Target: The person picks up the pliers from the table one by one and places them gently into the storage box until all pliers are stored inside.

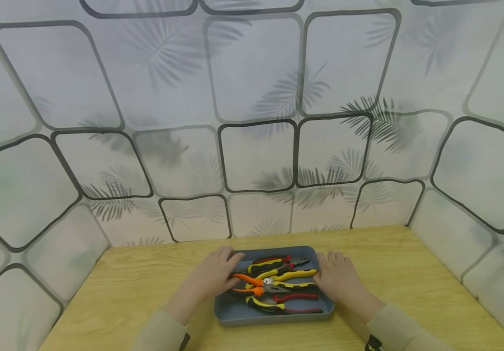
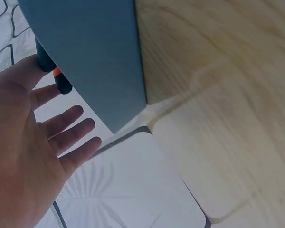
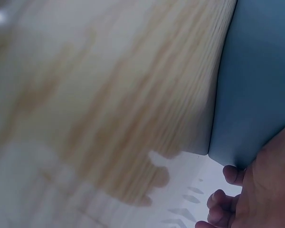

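A blue-grey rectangular tray (image 1: 274, 320) holds several pliers. Orange-handled pliers (image 1: 257, 291) lie at its left side, yellow-and-black-handled pliers (image 1: 296, 274) at the right, and red-handled pliers (image 1: 298, 296) lower down. My left hand (image 1: 214, 273) is over the tray's left edge, thumb and index finger close to the orange handles. In the left wrist view its fingers (image 2: 66, 121) are spread beside the tray wall, near dark handle ends (image 2: 62, 84) poking past the rim. My right hand (image 1: 337, 277) rests at the right rim, its thumb hidden in the right wrist view, fingertips (image 3: 218, 199) loosely bent past the corner.
The tray stands on a light wooden table (image 1: 388, 258). White walls (image 1: 256, 156) with dark rounded squares and leaf prints close in the back and both sides. A dark wrist strap (image 1: 373, 343) shows below the right sleeve.
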`<state>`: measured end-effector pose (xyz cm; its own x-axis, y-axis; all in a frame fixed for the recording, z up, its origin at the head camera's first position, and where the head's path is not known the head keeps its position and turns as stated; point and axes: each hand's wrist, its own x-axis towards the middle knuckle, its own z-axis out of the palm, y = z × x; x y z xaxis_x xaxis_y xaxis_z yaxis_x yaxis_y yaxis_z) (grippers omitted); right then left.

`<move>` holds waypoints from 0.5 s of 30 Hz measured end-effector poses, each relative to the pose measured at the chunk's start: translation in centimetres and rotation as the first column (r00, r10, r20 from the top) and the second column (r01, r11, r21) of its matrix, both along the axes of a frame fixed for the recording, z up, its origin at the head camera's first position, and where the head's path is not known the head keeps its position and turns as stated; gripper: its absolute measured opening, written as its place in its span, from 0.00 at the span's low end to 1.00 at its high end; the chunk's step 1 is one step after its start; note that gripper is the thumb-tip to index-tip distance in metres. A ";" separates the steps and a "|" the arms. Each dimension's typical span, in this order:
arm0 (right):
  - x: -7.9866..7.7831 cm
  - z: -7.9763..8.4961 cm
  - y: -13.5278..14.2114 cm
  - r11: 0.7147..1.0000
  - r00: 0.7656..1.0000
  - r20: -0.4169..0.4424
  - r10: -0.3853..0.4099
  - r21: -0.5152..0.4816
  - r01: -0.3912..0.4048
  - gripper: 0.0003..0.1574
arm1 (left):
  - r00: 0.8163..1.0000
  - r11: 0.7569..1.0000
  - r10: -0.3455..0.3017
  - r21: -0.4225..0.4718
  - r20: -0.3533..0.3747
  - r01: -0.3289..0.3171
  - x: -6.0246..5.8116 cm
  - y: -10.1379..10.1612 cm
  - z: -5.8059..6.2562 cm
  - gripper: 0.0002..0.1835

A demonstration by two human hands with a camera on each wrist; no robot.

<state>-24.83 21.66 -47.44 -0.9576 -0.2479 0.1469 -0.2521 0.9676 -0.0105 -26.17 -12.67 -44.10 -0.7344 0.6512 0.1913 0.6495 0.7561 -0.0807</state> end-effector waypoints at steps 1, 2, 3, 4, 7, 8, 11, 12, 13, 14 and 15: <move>0.0 0.0 0.0 1.000 1.000 0.002 -0.001 0.001 0.001 0.18 | 1.000 1.000 0.007 0.002 0.007 -0.007 0.2 -0.3 0.0 0.32; 0.0 0.0 0.0 1.000 1.000 0.002 0.000 0.001 0.000 0.18 | 1.000 1.000 0.011 0.004 0.007 -0.011 0.4 -0.5 0.0 0.31; 0.0 0.0 0.0 1.000 1.000 0.000 0.001 0.001 -0.001 0.18 | 1.000 1.000 0.013 0.010 0.006 -0.013 0.5 -0.7 0.0 0.31; 0.0 0.0 0.0 1.000 1.000 0.001 0.000 0.003 0.000 0.18 | 1.000 1.000 0.016 0.015 0.005 -0.016 0.7 -1.0 0.0 0.30; 0.0 0.0 -0.1 1.000 1.000 -0.002 -0.001 0.010 0.001 0.17 | 1.000 1.000 0.019 0.021 -0.003 -0.019 1.2 -1.7 0.1 0.28; 0.0 0.0 -0.1 1.000 1.000 -0.002 -0.002 0.013 0.002 0.17 | 1.000 1.000 0.019 0.025 -0.006 -0.019 1.3 -1.9 0.1 0.28; -0.1 -0.1 -0.1 1.000 1.000 0.002 -0.007 0.021 0.006 0.17 | 1.000 0.999 0.023 0.028 -0.009 -0.023 1.7 -2.6 0.1 0.28; -0.1 -0.1 -0.1 1.000 1.000 0.003 -0.008 0.023 0.008 0.18 | 1.000 0.999 0.025 0.027 -0.014 -0.025 1.8 -2.8 0.1 0.28; -0.1 -0.1 -0.1 1.000 1.000 0.002 -0.008 0.022 0.008 0.18 | 1.000 0.999 0.028 0.031 -0.015 -0.027 1.9 -3.0 0.1 0.28; -0.1 -0.1 -0.1 1.000 1.000 0.002 -0.009 0.023 0.009 0.18 | 0.999 0.999 0.030 0.035 -0.018 -0.030 2.1 -3.3 0.0 0.28; 0.0 -0.1 -0.1 1.000 1.000 0.003 -0.009 0.025 0.009 0.18 | 0.999 0.999 0.033 0.037 -0.025 -0.032 2.2 -3.5 -0.1 0.28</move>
<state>-24.88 21.59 -47.51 -0.9602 -0.2432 0.1376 -0.2437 0.9698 0.0131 -24.00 -16.16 -44.22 -0.7493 0.6196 0.2339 0.6228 0.7793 -0.0690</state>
